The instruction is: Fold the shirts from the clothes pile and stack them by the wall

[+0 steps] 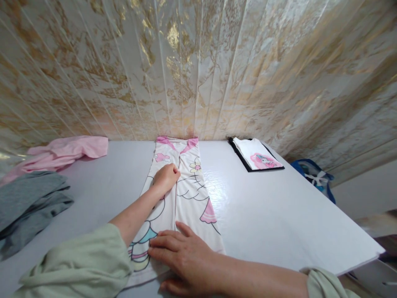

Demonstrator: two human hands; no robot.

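Observation:
A white garment (189, 207) with a cartoon print and pink trim at its far end lies lengthwise on the table, its two sides folded in so their edges meet along the middle. My left hand (166, 179) is closed on the garment at this middle line, a little beyond halfway up. Closer to me, my right hand (186, 256) lies flat across the near part, fingers spread and pointing left. Part of the near hem is hidden under my right hand.
On the white table (266, 215), a pink cloth (71, 151) and a grey cloth (31, 207) lie crumpled at left. A folded white printed shirt (256, 153) rests on a black folded cloth (242, 160) at the far right. Beyond the right edge sits a blue bag (319, 178). A patterned curtain (186, 74) hangs behind.

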